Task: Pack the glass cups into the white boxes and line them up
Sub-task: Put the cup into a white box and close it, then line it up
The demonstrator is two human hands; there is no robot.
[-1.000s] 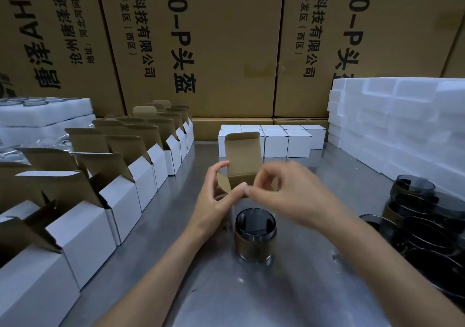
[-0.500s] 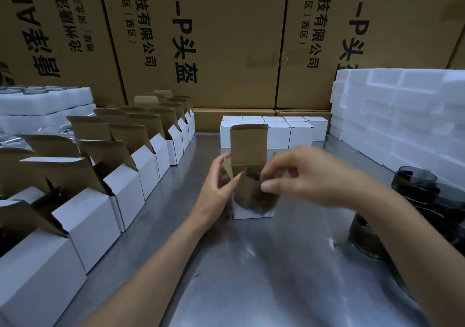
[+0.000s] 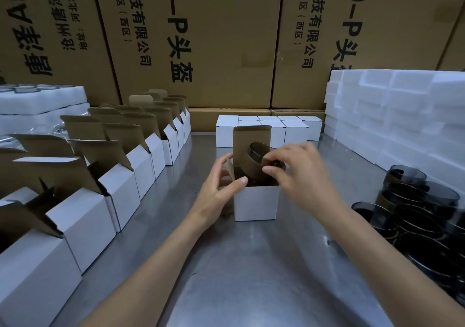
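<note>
Partly hidden, the glass cup [image 3: 261,162] (tilted) is pinched by right hand [image 3: 299,173] fingers; left hand [image 3: 221,188] grips white box [image 3: 255,204]

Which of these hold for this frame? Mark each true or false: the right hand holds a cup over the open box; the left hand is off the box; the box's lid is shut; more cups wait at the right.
1. The right hand holds a cup over the open box. True.
2. The left hand is off the box. False: it grips the box's left side.
3. The lid is shut. False: its flap stands up.
4. More cups wait at the right. True.
</note>
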